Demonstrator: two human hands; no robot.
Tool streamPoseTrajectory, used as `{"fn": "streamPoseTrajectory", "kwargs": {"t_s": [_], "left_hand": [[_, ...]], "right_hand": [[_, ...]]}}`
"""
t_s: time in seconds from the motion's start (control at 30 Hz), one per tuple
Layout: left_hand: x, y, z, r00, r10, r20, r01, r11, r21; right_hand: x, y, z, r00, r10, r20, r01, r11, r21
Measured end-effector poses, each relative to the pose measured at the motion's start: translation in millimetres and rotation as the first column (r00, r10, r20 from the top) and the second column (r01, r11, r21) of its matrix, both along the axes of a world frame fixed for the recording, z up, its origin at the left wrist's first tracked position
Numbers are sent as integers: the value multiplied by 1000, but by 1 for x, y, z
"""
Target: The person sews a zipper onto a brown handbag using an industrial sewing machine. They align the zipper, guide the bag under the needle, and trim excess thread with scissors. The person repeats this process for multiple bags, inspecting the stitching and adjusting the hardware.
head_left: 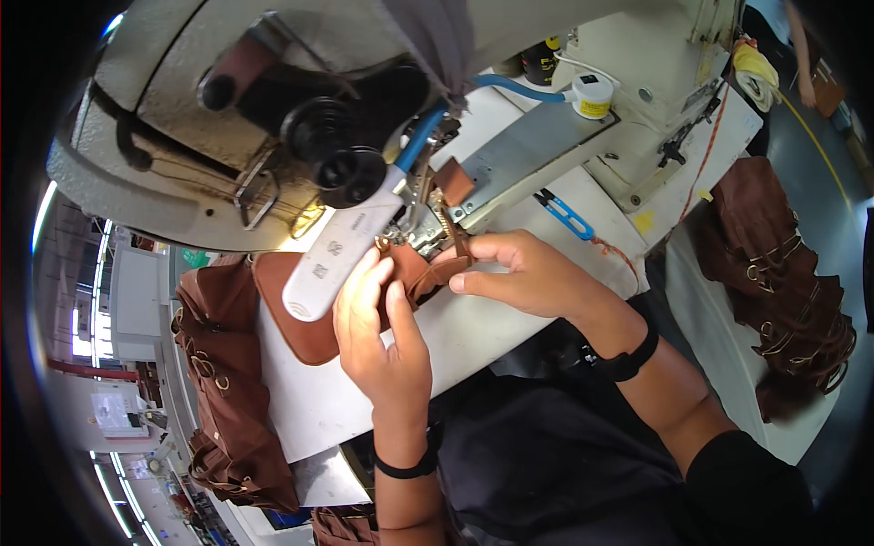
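A brown leather piece point(296, 332) lies under the needle area of a large sewing machine point(182, 118). My left hand point(378, 337) rests on it beside a white bar-shaped lamp or device point(323, 273), fingers bent against the leather. My right hand point(533, 282) pinches a folded part of the leather with a narrow strap point(455, 255) near the metal presser area, thumb on top. A small brown square tab point(453, 182) sits just beyond. Blue thread snips point(569, 218) with an orange cord lie right of my right hand.
Brown leather bags with metal rings are heaped left point(223, 400) and right point(778, 282) of the white table point(300, 409). A small white pot point(592, 96) stands on the machine bed. Another person's arm point(799, 55) shows at the upper right.
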State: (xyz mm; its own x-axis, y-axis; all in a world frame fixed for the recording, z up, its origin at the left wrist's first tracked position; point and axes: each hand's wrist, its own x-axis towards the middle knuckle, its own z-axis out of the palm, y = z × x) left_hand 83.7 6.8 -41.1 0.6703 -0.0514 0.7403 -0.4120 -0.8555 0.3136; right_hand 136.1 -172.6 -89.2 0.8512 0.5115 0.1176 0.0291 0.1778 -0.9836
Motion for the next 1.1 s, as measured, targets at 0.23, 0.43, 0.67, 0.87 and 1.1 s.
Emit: {"fn": "streamPoseTrajectory", "kwargs": {"t_s": [0.23,0.43,0.67,0.87,1.1], "left_hand": [[-27,20,-1,999,-2,-38,20,863,505],[-21,23,-7,1000,-6,-5,8,842,540],[-19,18,7,1000,-23,3,18,867,498],[-9,24,10,997,-41,-63,66,889,453],[-2,30,16,993,-58,-106,98,897,431]], "right_hand": [[-26,-6,25,988,54,-144,-45,997,69],[-25,15,17,963,25,-270,68,941,331],[-29,10,18,965,42,-257,41,950,309],[-21,15,30,950,34,-311,90,923,374],[-14,16,44,935,32,-352,94,938,335]]}}
